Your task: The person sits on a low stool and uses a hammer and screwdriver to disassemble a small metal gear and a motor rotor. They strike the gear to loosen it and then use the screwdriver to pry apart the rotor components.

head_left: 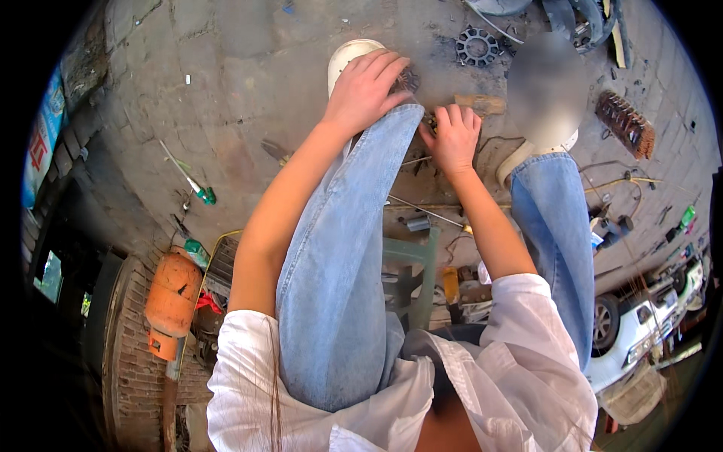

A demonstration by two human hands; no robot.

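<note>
Two bare hands, read from the left: the left hand (369,87), fingers extended and slightly parted, overlaps a cream-coloured shoe (348,55) and meets a dark-brown, ridged object (407,80), largely hidden beyond the faded-blue denim knee (399,124); the right hand (456,139) is curled, its pinch on anything impossible to tell, near a tan wooden block (482,104). The step in hand appears to be two-handed handling of the ridged object; the next move would call for a steady left hold and small right-finger adjustments.
</note>
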